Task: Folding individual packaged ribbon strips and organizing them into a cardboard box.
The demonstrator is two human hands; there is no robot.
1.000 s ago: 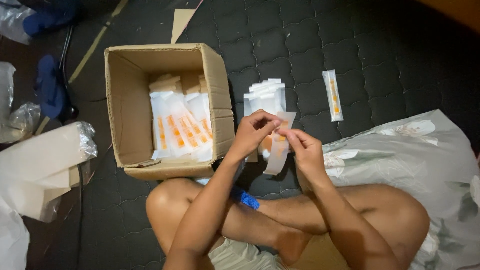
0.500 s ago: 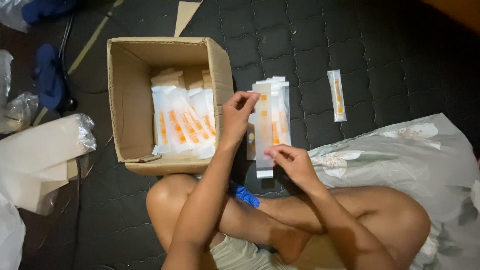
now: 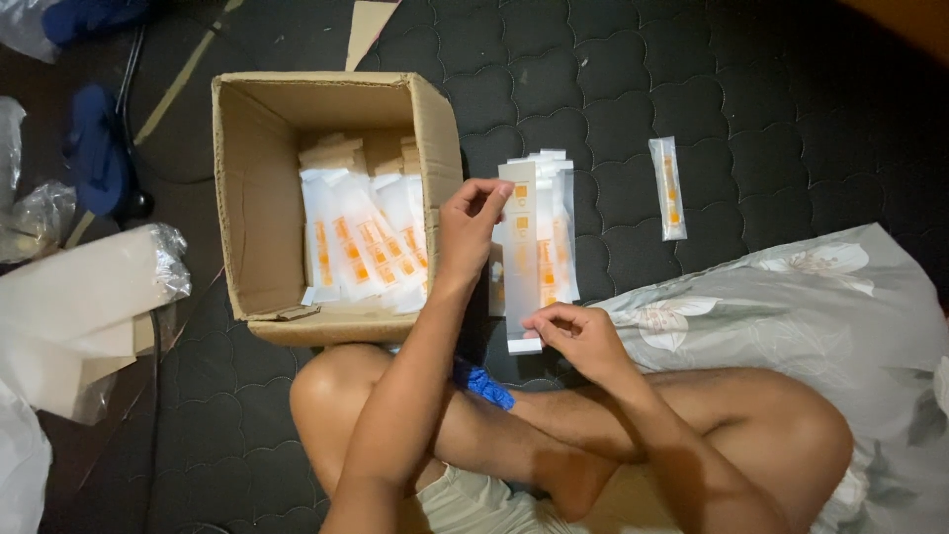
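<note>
My left hand (image 3: 473, 222) grips the top end of a long white strip with orange squares (image 3: 521, 257). My right hand (image 3: 578, 331) pinches the strip's bottom end, so it is stretched lengthwise between both hands. Under it lies a stack of clear sachets with orange print (image 3: 560, 232) on the dark quilted mat. Left of my hands stands an open cardboard box (image 3: 262, 208) with several similar white-and-orange sachets (image 3: 361, 242) inside.
A single sachet (image 3: 669, 188) lies on the mat to the right. A flowered grey cloth (image 3: 811, 307) covers the right side by my crossed legs. White wrapped bundles (image 3: 79, 302) and plastic bags sit at the left, with a blue sandal (image 3: 94, 148) beyond them.
The strip, bunched between my hands a second ago, has been pulled out straight: my left hand moved up and away, my right hand stayed low at its bottom end.
</note>
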